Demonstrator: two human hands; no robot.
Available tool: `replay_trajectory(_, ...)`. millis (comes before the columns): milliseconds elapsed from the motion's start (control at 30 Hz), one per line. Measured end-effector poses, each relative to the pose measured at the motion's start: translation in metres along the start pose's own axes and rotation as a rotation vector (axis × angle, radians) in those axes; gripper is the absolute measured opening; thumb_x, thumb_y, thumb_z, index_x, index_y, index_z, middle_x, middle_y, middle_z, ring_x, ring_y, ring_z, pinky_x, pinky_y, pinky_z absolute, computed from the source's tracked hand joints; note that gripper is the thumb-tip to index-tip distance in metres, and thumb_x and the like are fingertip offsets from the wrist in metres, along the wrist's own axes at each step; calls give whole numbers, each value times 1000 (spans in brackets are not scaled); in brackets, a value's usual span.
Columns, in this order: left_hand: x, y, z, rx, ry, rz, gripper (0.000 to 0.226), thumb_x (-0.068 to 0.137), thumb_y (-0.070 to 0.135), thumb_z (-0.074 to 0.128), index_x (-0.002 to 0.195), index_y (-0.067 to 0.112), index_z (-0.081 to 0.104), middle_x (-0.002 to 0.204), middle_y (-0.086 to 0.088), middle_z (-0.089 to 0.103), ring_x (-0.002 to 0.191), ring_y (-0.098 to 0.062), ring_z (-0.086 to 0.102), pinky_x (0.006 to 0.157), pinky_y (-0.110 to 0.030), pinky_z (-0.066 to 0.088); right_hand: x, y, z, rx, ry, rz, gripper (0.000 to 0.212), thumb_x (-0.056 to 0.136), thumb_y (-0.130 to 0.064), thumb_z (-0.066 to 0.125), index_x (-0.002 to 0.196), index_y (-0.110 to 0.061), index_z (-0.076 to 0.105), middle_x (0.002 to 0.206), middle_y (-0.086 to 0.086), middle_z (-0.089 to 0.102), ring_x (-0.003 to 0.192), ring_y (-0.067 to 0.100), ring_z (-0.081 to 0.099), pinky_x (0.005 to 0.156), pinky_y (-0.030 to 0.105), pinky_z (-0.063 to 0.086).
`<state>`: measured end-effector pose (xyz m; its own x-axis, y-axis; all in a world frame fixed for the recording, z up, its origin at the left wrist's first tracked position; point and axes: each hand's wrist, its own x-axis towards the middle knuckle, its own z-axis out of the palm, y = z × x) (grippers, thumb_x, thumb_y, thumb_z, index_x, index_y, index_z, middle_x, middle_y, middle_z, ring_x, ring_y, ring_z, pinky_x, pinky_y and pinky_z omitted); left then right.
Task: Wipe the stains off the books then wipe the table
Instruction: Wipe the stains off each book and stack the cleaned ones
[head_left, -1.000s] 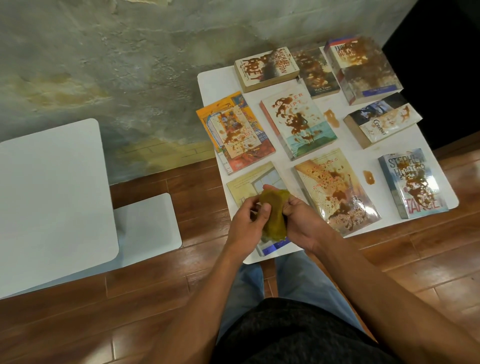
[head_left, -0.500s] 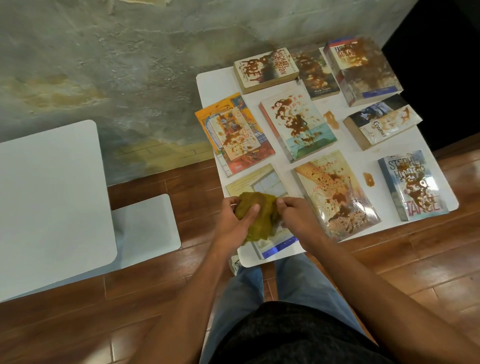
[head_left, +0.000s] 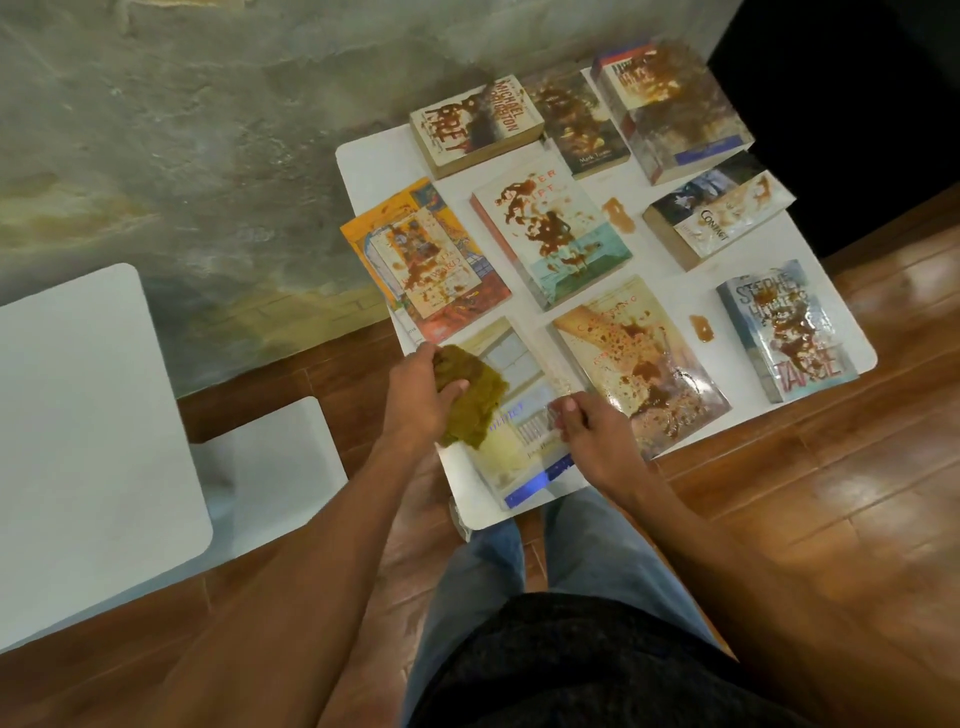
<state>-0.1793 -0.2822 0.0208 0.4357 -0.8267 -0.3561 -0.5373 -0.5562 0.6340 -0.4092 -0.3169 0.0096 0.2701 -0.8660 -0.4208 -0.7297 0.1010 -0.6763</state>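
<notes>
Head view: the left hand (head_left: 421, 392) grips a green cloth (head_left: 470, 400) on the nearest book (head_left: 519, 415), at the table's (head_left: 384, 161) seven o'clock corner. The right hand (head_left: 597, 436), fingers loosely curled and holding nothing, rests at the book's three o'clock edge. Pinning that edge firmly should stop the book sliding while the cloth sweeps. The stained books (head_left: 550, 228) toward twelve o'clock are unwiped.

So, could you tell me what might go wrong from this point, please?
1. The olive-green cloth gripped by the left hand already looks soiled, so it may smear the pale window-cover book.
2. That book overhangs the white table edge; only the right hand steadies it, so hard wiping could tip it off.
</notes>
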Motion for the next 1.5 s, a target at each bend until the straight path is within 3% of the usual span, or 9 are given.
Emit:
replay_trajectory(233, 29, -10, -7, 160, 15, 69, 47, 89, 22, 75, 128, 6, 54, 115, -15, 61, 109, -31, 57, 91, -41, 48, -9, 14, 4, -48, 66, -67, 16, 99, -18, 51, 105, -13, 65, 100, -2, 63, 85, 6, 58, 65, 10, 43)
replay_trajectory(467, 33, -13, -12, 217, 36, 85, 38, 90, 17, 74, 122, 7, 56, 104, -15, 66, 97, -33, 62, 82, -40, 49, -13, 20, 8, 43, 103, -29, 15, 92, -20, 63, 106, -18, 60, 94, -6, 60, 84, 7, 61, 67, 18, 53)
replay_trajectory(667, 29, -14, -8, 255, 15, 169, 30, 85, 13, 77, 106, 5, 58, 96, -14, 62, 90, -33, 58, 72, -37, 43, -11, 25, 1, 86, 53, 5, 14, 94, -23, 62, 108, -20, 61, 92, -8, 63, 83, 4, 62, 61, 11, 49)
replay_trajectory(867, -1, -5, 12, 246, -4, 175, 29, 90, 18, 73, 111, 7, 57, 104, -8, 54, 97, -24, 49, 78, -37, 42, -11, 30, 1, 187, 80, -1, 11, 97, -19, 57, 104, -15, 65, 94, -4, 66, 84, 3, 61, 66, 8, 46)
replay_trajectory(1067, -42, 1, 44, 214, -55, 184, 24, 93, 22, 68, 111, 11, 55, 110, -5, 55, 103, -21, 49, 87, -38, 47, -8, 39, 3, 321, 39, 46, 22, 103, -20, 41, 101, -17, 63, 92, 6, 65, 86, 21, 62, 69, 28, 49)
replay_trajectory(1167, -60, 4, 61, 201, -70, 228, 26, 89, 18, 73, 106, 4, 58, 105, -10, 58, 98, -25, 51, 81, -28, 39, -8, 37, 3, 324, 48, 45, 23, 103, -19, 41, 100, -17, 63, 90, 6, 65, 84, 23, 61, 71, 34, 51)
replay_trajectory(1333, -83, 6, 85, 193, -62, 257, 33, 73, 11, 86, 93, 3, 60, 89, -13, 60, 83, -31, 57, 68, -41, 49, -11, 28, 0, 268, 59, 39, 21, 102, -17, 43, 102, -12, 64, 91, 4, 66, 84, 16, 62, 69, 18, 45)
replay_trajectory(1433, -87, 12, 85, 141, -142, 247, 28, 85, 15, 77, 103, 4, 59, 99, -10, 59, 95, -26, 53, 77, -27, 37, -12, 21, -4, 351, 36, 81, 23, 103, -19, 42, 99, -12, 64, 84, 2, 64, 72, 7, 59, 64, 19, 45)
replay_trajectory(1500, -89, 17, 77, 9, -193, 187, 24, 86, 19, 76, 103, 12, 59, 98, 0, 59, 91, -15, 53, 72, -16, 33, -14, 15, -10, 469, 26, 116, 26, 105, -20, 41, 97, -10, 64, 75, 0, 60, 63, 3, 56, 61, 22, 44)
